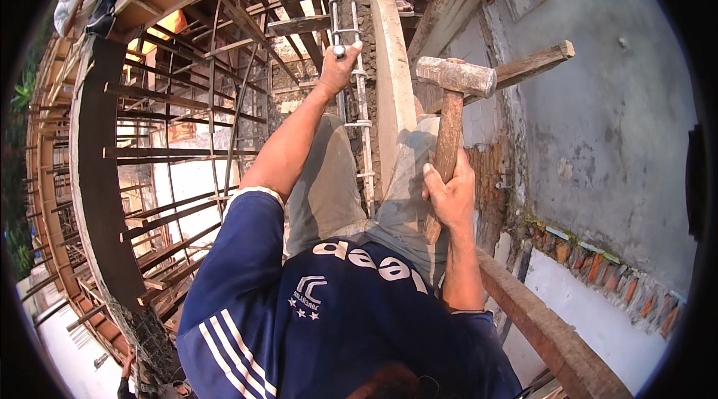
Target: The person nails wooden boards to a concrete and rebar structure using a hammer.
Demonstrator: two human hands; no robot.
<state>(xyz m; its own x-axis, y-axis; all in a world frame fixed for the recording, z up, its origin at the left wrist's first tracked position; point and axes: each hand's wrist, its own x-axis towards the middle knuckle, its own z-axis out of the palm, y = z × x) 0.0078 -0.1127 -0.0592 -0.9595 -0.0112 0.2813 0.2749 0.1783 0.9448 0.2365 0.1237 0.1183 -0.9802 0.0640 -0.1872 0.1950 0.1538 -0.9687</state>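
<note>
My right hand is closed round the wooden handle of a sledgehammer. Its worn, double-faced metal head is raised, and the handle's butt sticks out below my fist. My left hand is closed at the rebar cage, which runs lengthwise ahead of me with ties across it. A metal piece with a round, shiny end shows at the top of that fist; the rest of it is hidden. The cage lies in a narrow trough beside a long formwork board, between my legs.
A timber juts out behind the hammer, near a grey plastered wall. Another beam slants at lower right. Wooden props and crossbars fill the left beside a curved formwork panel. Other people are at far left and top.
</note>
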